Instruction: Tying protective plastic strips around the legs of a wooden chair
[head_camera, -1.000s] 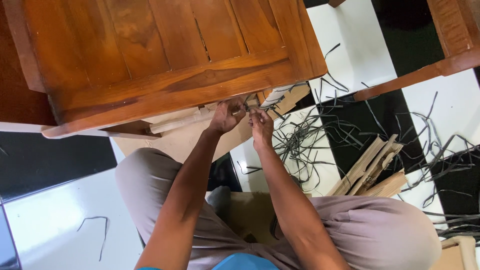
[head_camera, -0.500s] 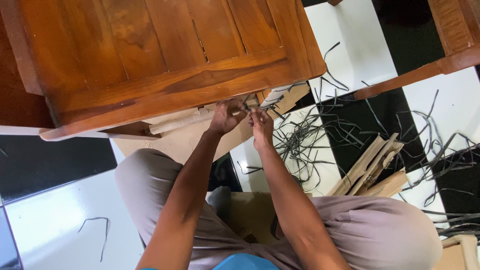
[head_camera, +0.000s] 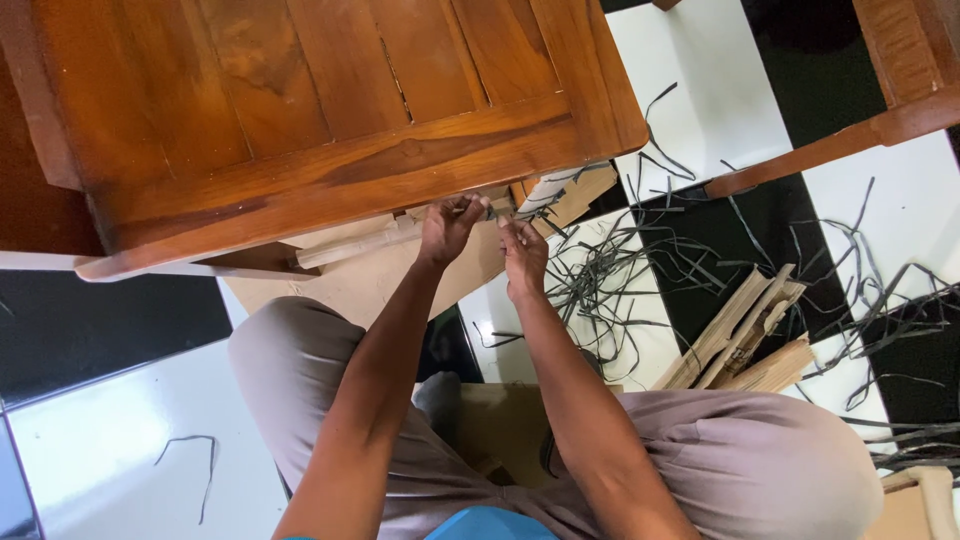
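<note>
My left hand (head_camera: 450, 228) and my right hand (head_camera: 522, 250) meet just below the front edge of a brown wooden table (head_camera: 330, 110). Both pinch a thin dark strip (head_camera: 494, 212) that runs between them, close under the table's edge. A pale rolled stick (head_camera: 355, 245) lies on a sheet of cardboard (head_camera: 350, 290) to the left of my left hand. What my fingers do with the strip is partly hidden by the hands. My knees in grey trousers (head_camera: 760, 470) spread out below.
A tangle of dark thin strips (head_camera: 620, 290) lies scattered on the black and white tiled floor (head_camera: 110, 440) to the right. A bundle of pale wood slats (head_camera: 745, 340) rests near my right knee. A wooden chair frame (head_camera: 900, 90) stands at the top right.
My hands have stayed under the table's edge, with only small finger movements on the strip.
</note>
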